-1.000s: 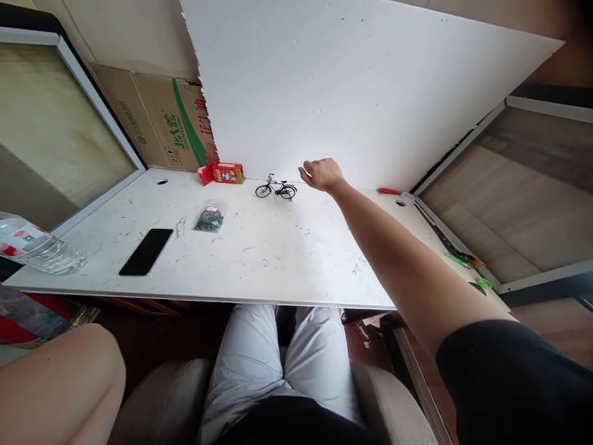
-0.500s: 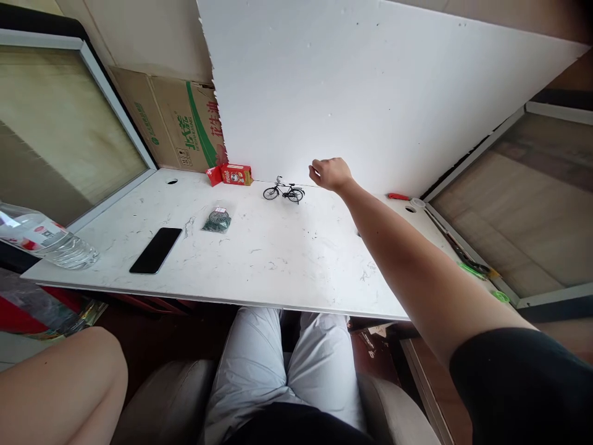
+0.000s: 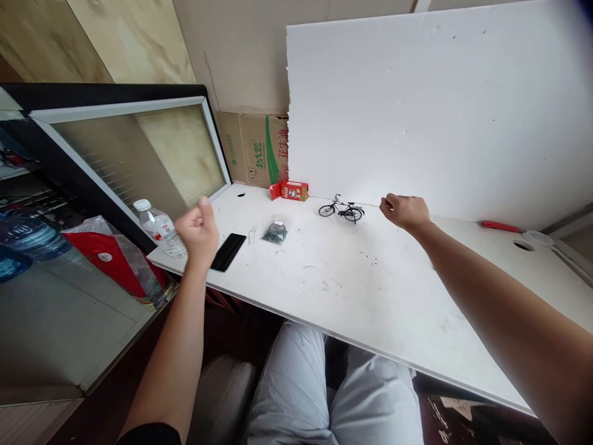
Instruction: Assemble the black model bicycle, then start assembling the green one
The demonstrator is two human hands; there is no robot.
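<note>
My left hand (image 3: 198,230) is raised in a fist over the left end of the white table. No object shows in it. Behind and beside that fist are a clear water bottle (image 3: 160,227) and a black phone (image 3: 228,252) lying flat. To the right, my right hand (image 3: 405,210) is also curled into a fist, with nothing visible in it. It hovers near the back board, just right of a small black model bicycle (image 3: 341,211) standing upright. Neither hand touches the bicycle. A clear packet (image 3: 275,232) with dark green contents lies between the phone and the bicycle.
An opened red box (image 3: 293,191) sits at the back by a cardboard carton (image 3: 254,148). A white board (image 3: 393,111) stands behind the table (image 3: 324,272). At the right are a red-handled tool (image 3: 501,226) and a round hole. A framed panel borders the left.
My view has swung left. My left arm has come up into view with a fist. My right hand's fingers, looser a second ago, have closed. The bicycle stays put on the table.
</note>
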